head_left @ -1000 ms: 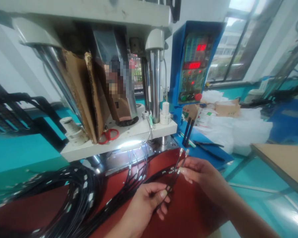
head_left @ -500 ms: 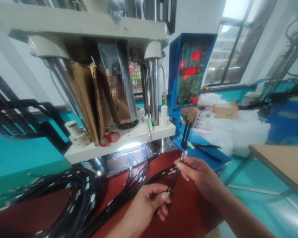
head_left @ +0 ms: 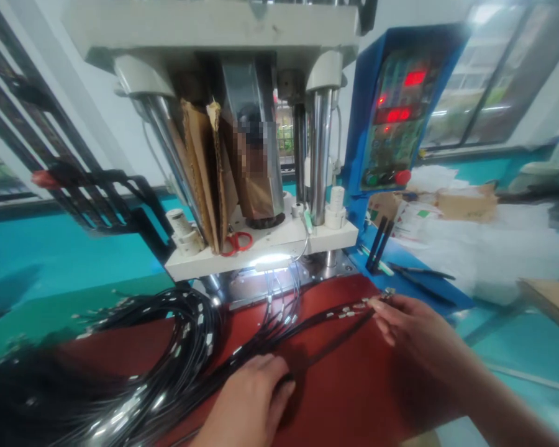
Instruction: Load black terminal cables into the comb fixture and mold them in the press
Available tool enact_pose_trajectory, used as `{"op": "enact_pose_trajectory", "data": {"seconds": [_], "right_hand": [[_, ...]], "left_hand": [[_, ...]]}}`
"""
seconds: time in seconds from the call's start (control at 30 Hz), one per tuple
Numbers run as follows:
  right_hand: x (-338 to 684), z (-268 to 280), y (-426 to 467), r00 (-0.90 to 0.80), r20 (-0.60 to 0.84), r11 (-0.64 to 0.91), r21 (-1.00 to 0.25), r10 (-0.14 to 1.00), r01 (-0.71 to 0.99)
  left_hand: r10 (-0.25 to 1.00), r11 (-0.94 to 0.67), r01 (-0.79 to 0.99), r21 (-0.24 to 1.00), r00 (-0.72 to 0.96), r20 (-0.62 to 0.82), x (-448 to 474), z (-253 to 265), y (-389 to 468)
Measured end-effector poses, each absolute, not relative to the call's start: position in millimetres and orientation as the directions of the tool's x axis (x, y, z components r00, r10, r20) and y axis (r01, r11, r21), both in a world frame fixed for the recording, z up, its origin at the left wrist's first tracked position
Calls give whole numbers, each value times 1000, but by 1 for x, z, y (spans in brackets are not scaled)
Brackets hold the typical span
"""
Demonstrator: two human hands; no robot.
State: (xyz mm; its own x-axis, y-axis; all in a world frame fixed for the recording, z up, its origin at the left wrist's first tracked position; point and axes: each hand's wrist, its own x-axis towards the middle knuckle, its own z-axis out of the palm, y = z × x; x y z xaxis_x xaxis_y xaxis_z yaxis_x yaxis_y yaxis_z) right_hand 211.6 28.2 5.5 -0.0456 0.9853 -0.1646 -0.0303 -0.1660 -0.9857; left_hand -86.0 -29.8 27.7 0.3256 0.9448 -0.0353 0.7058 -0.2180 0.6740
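Pinched in my right hand (head_left: 412, 326) are the ends of thin black cables (head_left: 340, 338), with small metal connectors (head_left: 389, 292) showing past the fingertips. The cables slope down to the left, blurred by motion. Their other stretch passes into my left hand (head_left: 256, 394), whose fingers are curled closed around them, low over the red table top (head_left: 349, 385). Just behind lies a larger bundle of black cables (head_left: 242, 357) with white tags and metal ends. Several strands (head_left: 279, 298) from it lead up to the lit lower part of the press.
A cream press (head_left: 261, 242) stands ahead, with red-handled scissors (head_left: 237, 243) and cardboard (head_left: 205, 180) on its plate. Coiled black cables (head_left: 200, 329) lie at left. A blue control box (head_left: 395, 118) and a blue shelf with black tweezers (head_left: 419, 273) are at right.
The view has swung left, so the press appears farther right. My hands have drawn apart, the left lower along the cables and the right still at their ends.
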Motion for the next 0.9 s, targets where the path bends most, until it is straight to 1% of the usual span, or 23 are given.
{"op": "enact_pose_trajectory", "data": {"seconds": [0.03,0.07,0.1,0.13,0.17,0.2,0.23,0.27,0.3,0.33,0.37,0.4,0.43,0.5,0.6,0.77,0.83,0.9], "right_hand": [[216,2,32,-30,-186,-182,-979,982,94],[220,1,36,10,-183,-179,-950,983,257],[225,2,39,66,-147,-161,-889,987,428],[227,4,43,115,-79,-131,-814,990,566],[226,8,46,140,-4,-94,-757,990,646],[222,13,50,130,42,-56,-743,991,667],[213,17,53,72,31,-21,-781,997,625],[201,21,57,-15,-5,4,-853,1000,521],[184,23,62,-122,-73,-19,-921,990,390],[166,25,68,-194,-105,-57,-970,975,238],[147,24,76,-208,-127,-115,-991,970,66],[129,23,85,-182,-175,-189,-980,968,-65],[114,21,95,-182,-197,-218,-970,963,-108],[92,16,115,-212,-229,-262,-954,950,-145],[85,12,134,-302,-241,-296,-943,922,-152],[93,15,134,-438,-254,-347,-926,862,-146],[90,14,129,-437,-238,-334,-929,867,-158],[85,12,125,-413,-222,-320,-929,883,-187]], "left_hand": [[953,-239,760,605,304,-6,-92,27,-34],[956,-258,809,528,292,20,-97,27,-36],[955,-278,840,466,292,43,-101,28,-37],[954,-294,848,441,290,77,-105,29,-36],[952,-303,846,438,283,112,-108,30,-33],[953,-303,841,448,264,147,-110,32,-27],[956,-292,833,470,235,178,-112,33,-18],[961,-268,819,508,191,199,-112,33,-8],[970,-230,795,562,139,200,-112,32,4],[981,-180,751,636,91,170,-110,30,17],[993,-111,685,720,40,115,-107,27,29],[999,-41,614,788,-3,54,-104,24,40],[999,18,545,838,-38,4,-100,21,49],[994,87,456,886,-92,-50,-94,16,60],[990,99,400,911,-135,-48,-90,12,62],[992,96,252,963,-108,-71,-92,19,55],[994,90,210,974,-85,-74,-94,24,55],[997,57,210,976,-70,-43,-97,30,56]]}}
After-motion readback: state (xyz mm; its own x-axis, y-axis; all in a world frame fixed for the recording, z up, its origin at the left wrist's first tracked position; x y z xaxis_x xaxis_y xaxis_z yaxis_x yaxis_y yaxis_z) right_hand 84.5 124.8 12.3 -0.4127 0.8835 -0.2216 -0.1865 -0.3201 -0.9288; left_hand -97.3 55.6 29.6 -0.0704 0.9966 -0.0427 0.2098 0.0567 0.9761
